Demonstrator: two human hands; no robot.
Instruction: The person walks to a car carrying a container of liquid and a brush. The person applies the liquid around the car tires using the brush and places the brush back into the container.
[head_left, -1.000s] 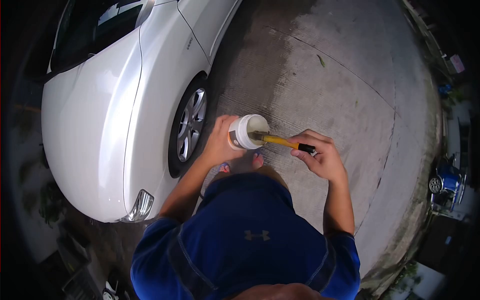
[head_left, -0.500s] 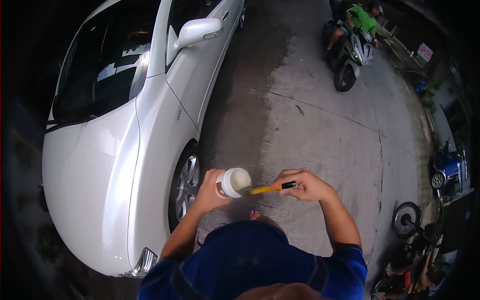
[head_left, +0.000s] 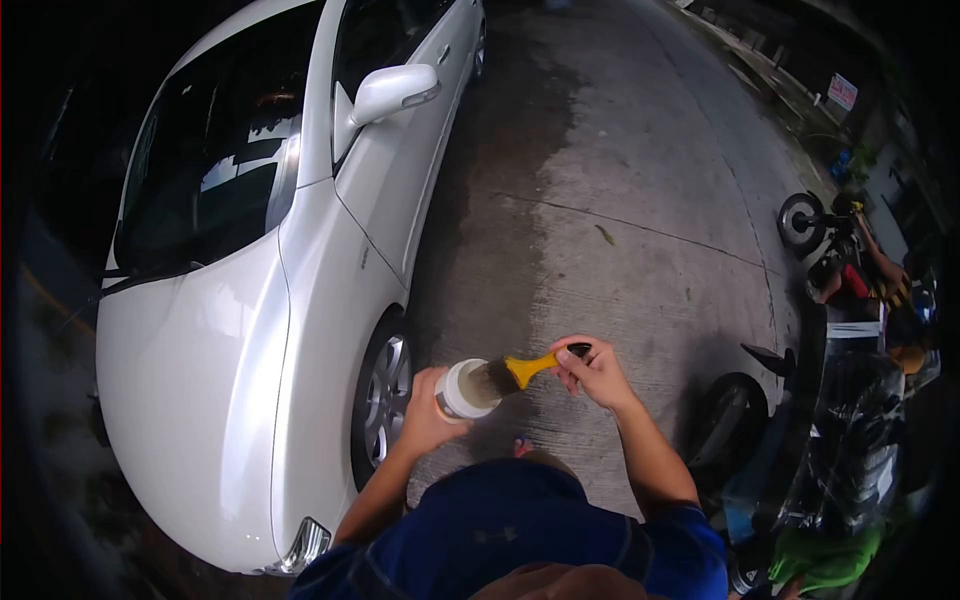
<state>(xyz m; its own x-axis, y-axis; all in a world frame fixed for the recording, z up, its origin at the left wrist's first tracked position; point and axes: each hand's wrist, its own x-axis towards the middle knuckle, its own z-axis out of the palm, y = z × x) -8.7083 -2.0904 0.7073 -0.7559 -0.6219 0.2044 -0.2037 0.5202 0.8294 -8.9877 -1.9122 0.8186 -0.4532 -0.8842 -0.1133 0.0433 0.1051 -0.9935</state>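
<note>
My left hand [head_left: 432,410] is closed around a white tub [head_left: 462,398], tilted with its open mouth towards my right. Pale material shows inside it. Between the thumb and fingers of my right hand [head_left: 592,372] is the dark-tipped handle of a yellow paintbrush [head_left: 528,370]. The brush lies level, its dark bristles at the mouth of the tub; whether they touch the contents I cannot tell. Both hands are in front of my body, beside the front wheel [head_left: 385,385] of a white car [head_left: 190,380].
The car's side mirror [head_left: 395,93] juts out at left. Passing close on my right is a motorcycle [head_left: 735,430] with a rider in a green shirt [head_left: 825,555]. Another motorcycle [head_left: 805,225] and a person stand at the roadside. Concrete road [head_left: 650,240] runs ahead, partly dark.
The brush has turned so its wide bristles show and now sit at the tub's mouth. The green-shirted rider has come from far ahead to close on my right. My view has shifted.
</note>
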